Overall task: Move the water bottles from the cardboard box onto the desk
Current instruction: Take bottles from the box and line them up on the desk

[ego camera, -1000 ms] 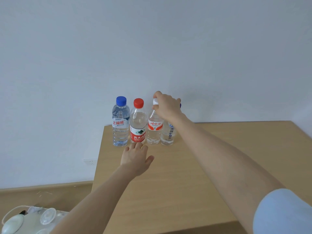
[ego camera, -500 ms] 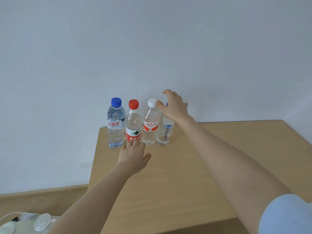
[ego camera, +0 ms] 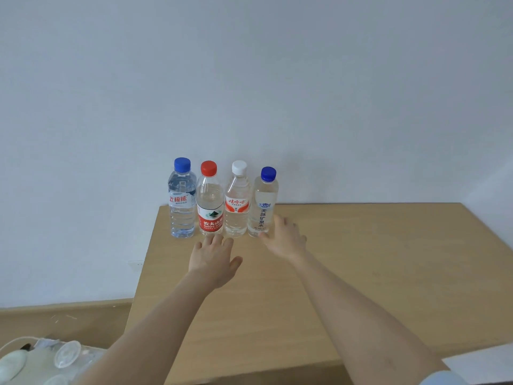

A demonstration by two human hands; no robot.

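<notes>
Low at centre frame the left hand and right hand hover spread and empty over the tabletop, best drawn back low and clear of the row, since just beyond them four capped water bottles, seemingly full, stand upright close together.

Both arms reach forward, left hand and right hand with fingers relaxed
</notes>
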